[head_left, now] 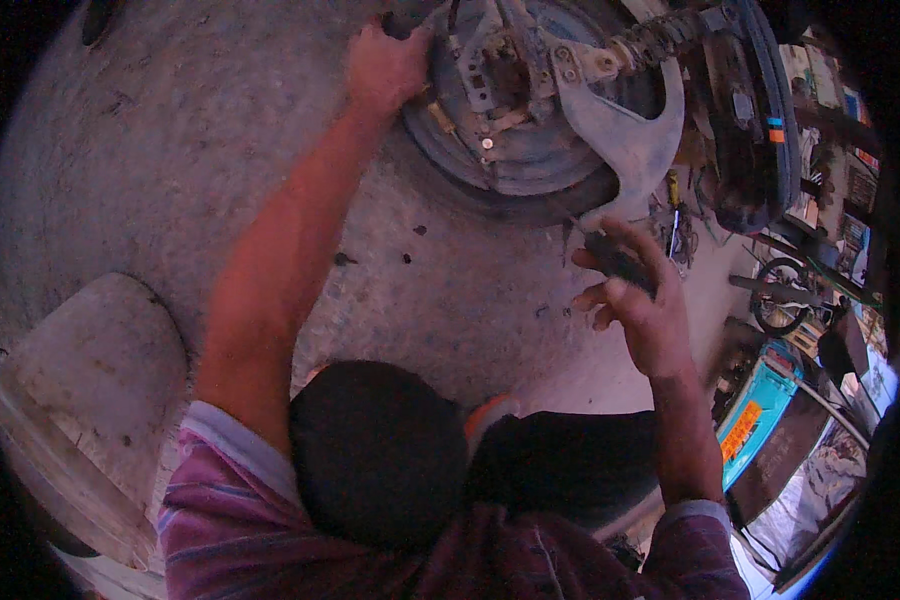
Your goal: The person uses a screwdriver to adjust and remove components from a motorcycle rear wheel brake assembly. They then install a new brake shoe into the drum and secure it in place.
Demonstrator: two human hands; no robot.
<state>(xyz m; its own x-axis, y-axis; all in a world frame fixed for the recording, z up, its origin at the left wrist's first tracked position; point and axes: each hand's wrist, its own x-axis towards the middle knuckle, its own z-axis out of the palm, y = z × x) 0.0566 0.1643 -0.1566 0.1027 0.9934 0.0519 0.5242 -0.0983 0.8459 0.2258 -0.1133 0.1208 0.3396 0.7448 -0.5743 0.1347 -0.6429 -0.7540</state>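
Note:
At the top left of the wheel (560, 205), my left hand (383, 70) has its fingers closed on a small dark thing (399, 25), whose kind I cannot make out. The wheel has a dusty tyre, a bare hub and a grey metal arm (625, 135) bolted across it. Below that arm, my right hand (642, 310) grips a dark-handled tool (620, 262) between thumb and fingers. A thin shaft seems to point from it toward the wheel, and its tip is too blurred to tell.
A coil-spring shock absorber (660, 42) runs from the metal arm to a dark vehicle body (755, 120). A yellow-handled tool (674, 190) lies on the ground beside it. Farther right are a turquoise box (765, 410) and another wheel (782, 296). A worn grey panel (100, 350) is at left.

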